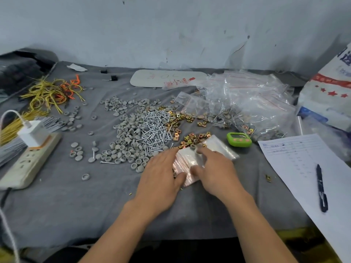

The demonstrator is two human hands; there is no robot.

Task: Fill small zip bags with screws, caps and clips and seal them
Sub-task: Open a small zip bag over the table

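A stack of small empty zip bags [187, 158] with red seal lines lies on the grey cloth in front of me. My left hand [161, 175] rests on the stack's left edge, thumb against its near corner. My right hand [214, 169] lies on the stack's right side, forefinger and thumb touching the top bag. Behind the hands lie silver screws [154, 128], grey round caps [125, 130] and brass square clips [178, 122].
A heap of filled zip bags [247, 103] is at the back right. A green timer [239, 139], a paper sheet [303, 162] with a pen [322, 188], a power strip [28, 160] with charger, and yellow and orange ties [51, 93] surround the work area.
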